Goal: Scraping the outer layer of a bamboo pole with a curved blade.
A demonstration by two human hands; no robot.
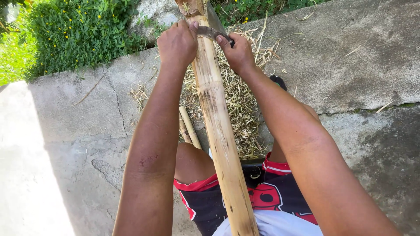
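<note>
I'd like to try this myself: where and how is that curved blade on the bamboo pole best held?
By both ends, one in each hand, from the near side. The blade lies across the bamboo pole, its ends sticking out either side. The left hand grips one end and the right hand the other, probably leaving the middle free against the pole.

Outdoors in bright sun: cracked concrete ground [70,131], a green bush [74,35] with little yellow flowers growing right behind it, and a grey rock [151,15] beside the bush.
</note>
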